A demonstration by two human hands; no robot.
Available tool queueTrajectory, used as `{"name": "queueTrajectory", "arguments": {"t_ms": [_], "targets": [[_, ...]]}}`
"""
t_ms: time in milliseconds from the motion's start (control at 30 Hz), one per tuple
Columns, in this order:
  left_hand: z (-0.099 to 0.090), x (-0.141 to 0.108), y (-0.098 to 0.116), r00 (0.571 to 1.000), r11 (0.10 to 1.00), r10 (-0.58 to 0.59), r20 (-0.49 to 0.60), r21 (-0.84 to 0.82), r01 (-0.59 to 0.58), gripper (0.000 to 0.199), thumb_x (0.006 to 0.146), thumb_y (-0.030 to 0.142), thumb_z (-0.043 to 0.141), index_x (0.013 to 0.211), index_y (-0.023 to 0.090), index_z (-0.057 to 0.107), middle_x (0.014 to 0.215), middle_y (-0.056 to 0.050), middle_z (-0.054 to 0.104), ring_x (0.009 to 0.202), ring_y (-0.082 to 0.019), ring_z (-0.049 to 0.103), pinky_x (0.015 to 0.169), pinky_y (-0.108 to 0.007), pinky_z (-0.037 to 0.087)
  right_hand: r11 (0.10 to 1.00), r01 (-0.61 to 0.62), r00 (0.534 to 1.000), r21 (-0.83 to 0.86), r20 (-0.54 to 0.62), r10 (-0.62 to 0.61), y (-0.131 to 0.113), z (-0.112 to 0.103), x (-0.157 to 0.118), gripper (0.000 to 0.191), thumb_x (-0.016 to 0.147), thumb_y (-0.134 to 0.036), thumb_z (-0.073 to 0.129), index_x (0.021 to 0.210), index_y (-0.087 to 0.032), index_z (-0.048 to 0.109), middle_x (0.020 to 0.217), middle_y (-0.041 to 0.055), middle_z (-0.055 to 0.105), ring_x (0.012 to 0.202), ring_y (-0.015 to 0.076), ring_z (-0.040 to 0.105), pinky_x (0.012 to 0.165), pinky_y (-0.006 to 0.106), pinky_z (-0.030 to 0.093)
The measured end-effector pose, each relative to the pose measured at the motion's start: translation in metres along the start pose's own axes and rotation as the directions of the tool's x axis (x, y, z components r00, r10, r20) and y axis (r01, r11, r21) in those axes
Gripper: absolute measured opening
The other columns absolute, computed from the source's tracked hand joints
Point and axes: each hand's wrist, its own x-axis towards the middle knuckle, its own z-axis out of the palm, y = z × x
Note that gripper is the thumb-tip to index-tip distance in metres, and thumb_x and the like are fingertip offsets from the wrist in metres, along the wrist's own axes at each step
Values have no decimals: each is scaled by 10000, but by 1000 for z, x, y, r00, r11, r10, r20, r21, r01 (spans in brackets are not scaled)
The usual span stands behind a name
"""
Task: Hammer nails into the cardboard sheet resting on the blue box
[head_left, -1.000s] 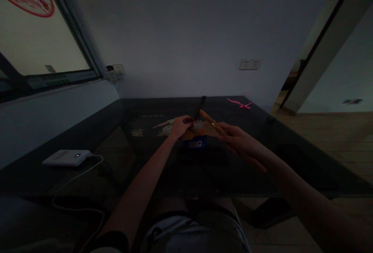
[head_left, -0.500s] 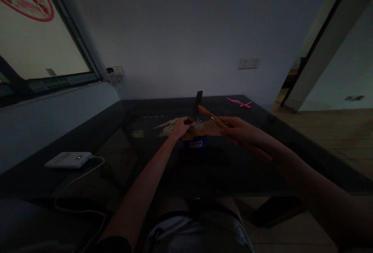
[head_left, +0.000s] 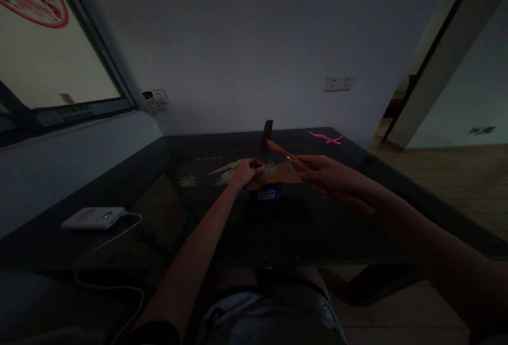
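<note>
Head view: at the left, a white device with a cable attached is being supported by the table, well apart from the hands. Near the middle, the left hand is being rested at the left part of a brown, thin-looking piece, apparently so that it is being steadied; its grip is being drawn narrow, but whether anything is being pinched cannot be told in the dark. Below the piece, a blue container is being partly covered, and the piece seems to be being propped up by it. Just beyond, the head of a hammer is being held raised and tilted; its handle is being gripped firmly in the right hand, partway along, presumably for control. Farther right, a pink item is being borne by the table's far side.
</note>
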Motion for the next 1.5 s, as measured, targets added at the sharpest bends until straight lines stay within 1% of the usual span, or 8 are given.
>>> {"name": "queueTrajectory", "arguments": {"t_ms": [200,433,667,867,1033,1233,1367,1500], "targets": [[0,3,-4,1000,999,-5,7,36,5,134,693,175,689,817,129,704,832,-79,719,764,-206,654,755,-335,508,998,-52,997,-43,53,54,4,5,2,384,809,-212,543,1185,-133,543,533,-87,449,318,42,382,291,151,315],[1,4,-5,1000,998,-2,21,60,1,143,699,202,685,817,125,710,829,-70,719,767,-191,648,745,-307,502,999,-28,1000,-16,-3,28,1,0,1,461,802,-180,527,1262,-147,500,535,-91,453,307,41,367,280,147,300],[-1,2,-2,999,997,2,32,79,-4,117,686,191,678,777,129,716,783,-55,718,747,-189,649,747,-302,501,997,-70,997,-38,37,71,5,2,1,396,808,-168,526,1201,-123,535,502,-98,422,319,46,369,287,147,308],[-1,2,-3,1000,997,-8,22,74,6,137,689,204,680,794,121,713,792,-61,716,760,-187,651,732,-292,502,998,-54,998,-14,12,54,3,-1,0,487,808,-165,526,1291,-115,489,488,-100,425,313,53,374,285,148,324],[-2,2,-2,1000,997,-7,27,83,5,136,683,201,689,795,131,718,799,-55,720,764,-189,653,751,-298,502,997,-73,996,-16,54,74,8,1,2,460,798,-169,535,1256,-132,515,474,-109,418,308,49,368,288,144,318],[-1,2,-2,999,997,-25,21,74,24,153,693,205,685,814,116,718,818,-70,721,755,-182,653,732,-293,504,998,-62,998,12,16,62,4,0,0,471,823,-178,521,1291,-137,491,498,-102,429,307,46,369,279,145,311],[-2,2,-3,999,997,-28,32,73,25,159,681,188,689,820,119,722,819,-69,725,753,-185,656,745,-299,505,998,-60,997,-4,45,60,10,4,0,443,818,-169,521,1259,-143,506,514,-100,441,315,45,382,289,146,324],[-2,2,-4,999,997,-30,36,79,27,151,684,200,683,807,124,725,802,-70,724,754,-192,657,742,-304,505,999,-37,999,0,18,37,12,6,-1,463,804,-178,533,1264,-139,502,508,-104,440,306,43,369,285,147,308]]}}
